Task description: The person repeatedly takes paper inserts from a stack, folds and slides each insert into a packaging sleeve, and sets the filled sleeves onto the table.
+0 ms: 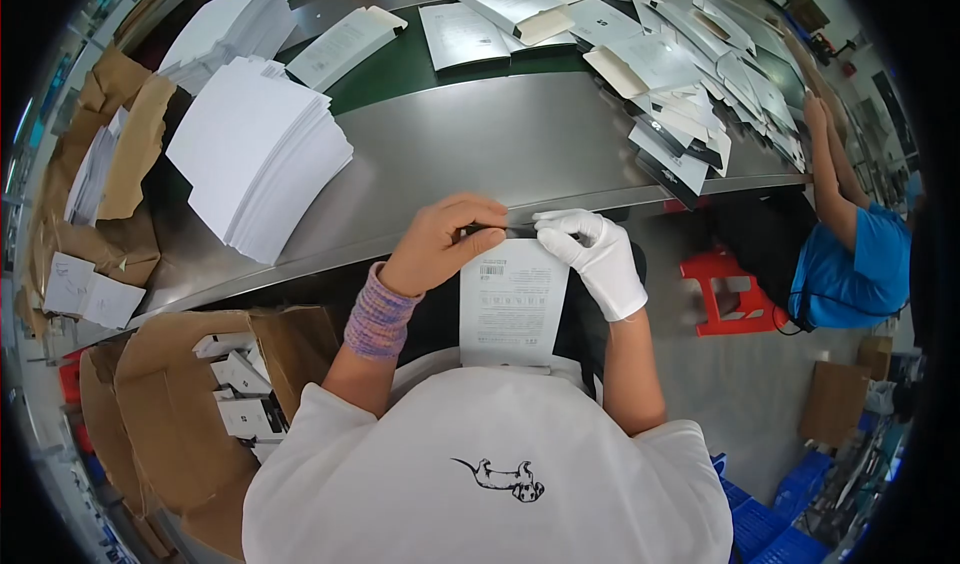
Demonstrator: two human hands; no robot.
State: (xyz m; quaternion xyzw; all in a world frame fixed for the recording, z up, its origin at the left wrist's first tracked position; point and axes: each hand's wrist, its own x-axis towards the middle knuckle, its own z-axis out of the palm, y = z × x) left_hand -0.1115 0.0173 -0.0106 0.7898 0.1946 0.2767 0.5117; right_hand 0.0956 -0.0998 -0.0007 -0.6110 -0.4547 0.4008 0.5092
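A pale printed box [513, 299] with a barcode and small text stands against my lap, its top end at the table's front edge. My left hand [447, 239], bare with a purple knitted band [380, 314] on the wrist, pinches the dark flap at the left of that end. In a white glove, my right hand [597, 254] grips the same flap at the right, thumb and fingers together. The fingertips partly hide the flap.
White paper stacks [250, 149] stand on the left of the metal table [440, 149]. Flat printed cartons [660, 59] lie heaped at the back right. A cardboard box [165, 404] of small packs sits at lower left. A person in a blue shirt [860, 274] works at right, near a red stool [725, 294].
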